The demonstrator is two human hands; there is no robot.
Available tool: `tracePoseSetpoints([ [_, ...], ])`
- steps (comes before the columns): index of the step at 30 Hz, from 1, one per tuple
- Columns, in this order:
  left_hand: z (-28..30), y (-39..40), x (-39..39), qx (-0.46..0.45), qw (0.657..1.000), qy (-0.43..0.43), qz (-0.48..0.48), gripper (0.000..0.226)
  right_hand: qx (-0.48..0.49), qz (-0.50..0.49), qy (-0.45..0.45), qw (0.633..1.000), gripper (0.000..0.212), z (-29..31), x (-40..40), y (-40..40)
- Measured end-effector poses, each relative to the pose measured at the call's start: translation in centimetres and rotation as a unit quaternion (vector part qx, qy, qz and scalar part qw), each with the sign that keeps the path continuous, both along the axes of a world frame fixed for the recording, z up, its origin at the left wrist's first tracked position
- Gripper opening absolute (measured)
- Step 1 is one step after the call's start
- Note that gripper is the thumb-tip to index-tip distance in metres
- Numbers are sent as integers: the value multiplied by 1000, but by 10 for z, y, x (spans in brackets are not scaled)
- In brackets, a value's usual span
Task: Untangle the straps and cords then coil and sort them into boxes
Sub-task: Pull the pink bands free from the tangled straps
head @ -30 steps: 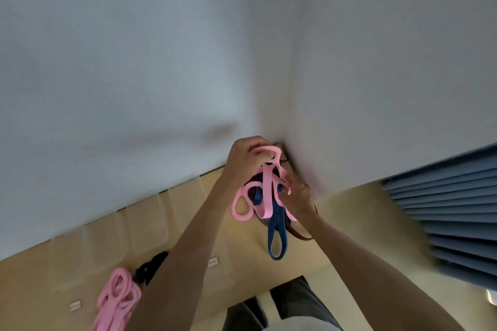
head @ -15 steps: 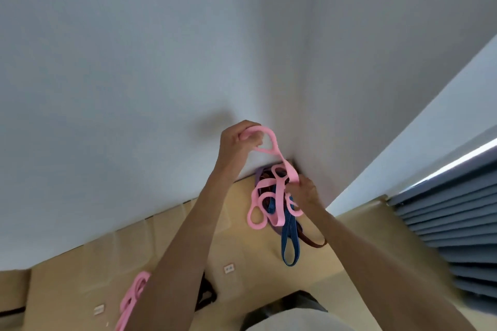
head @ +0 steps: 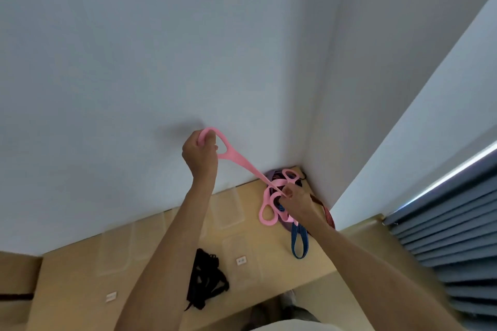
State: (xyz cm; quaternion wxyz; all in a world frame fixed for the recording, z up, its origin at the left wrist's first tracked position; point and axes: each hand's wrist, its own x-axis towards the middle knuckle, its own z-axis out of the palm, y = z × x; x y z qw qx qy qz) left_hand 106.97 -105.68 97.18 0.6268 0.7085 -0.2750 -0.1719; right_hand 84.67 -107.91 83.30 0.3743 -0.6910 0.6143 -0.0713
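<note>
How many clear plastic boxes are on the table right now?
About 4: one by the wall near the tangle, one left of it behind the left forearm, one further left, one nearer with a label. Faint; arms may hide more.

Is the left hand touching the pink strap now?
Touching. The head view shows the left hand gripping the end loop of the pink strap, fingers curled round it.

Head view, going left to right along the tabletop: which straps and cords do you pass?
Black cord bundle → pink strap gripped by both hands → blue strap loop → red-brown strap.
</note>
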Motion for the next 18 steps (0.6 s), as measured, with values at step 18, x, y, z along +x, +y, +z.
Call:
tracePoseSetpoints([
  [18,-48,122,34,211,974,68,-54,14,157,-131,-284,937,16,43,43,78],
])
